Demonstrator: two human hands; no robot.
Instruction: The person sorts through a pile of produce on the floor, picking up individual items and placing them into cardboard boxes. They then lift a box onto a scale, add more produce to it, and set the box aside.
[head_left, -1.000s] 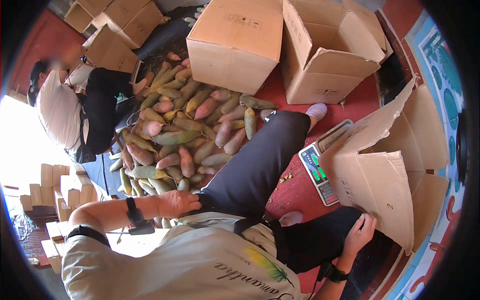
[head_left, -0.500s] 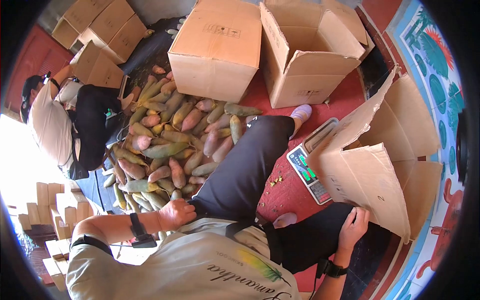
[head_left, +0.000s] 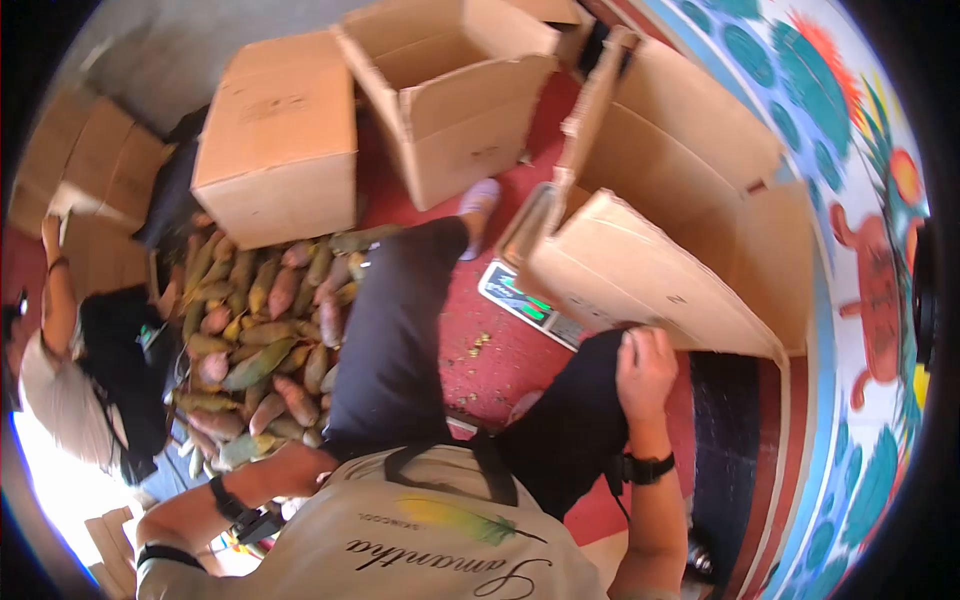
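My left hand lies by my left hip, at the near edge of a heap of long green and reddish root vegetables; its fingers are hidden. On my right knee rests my right hand, fingers curled and drawn together, with no object visible in them. Just beyond it stands a large open cardboard box, tilted over a digital scale with a lit green display.
A closed carton and an open one stand ahead. At left sits another person, one arm raised beside stacked cartons. A painted wall runs along the right. Small scraps lie on the red floor.
The view has swung to the right, so boxes and heap sit further left. My left hand has drawn back toward my hip. The other person's arm is now raised toward the cartons.
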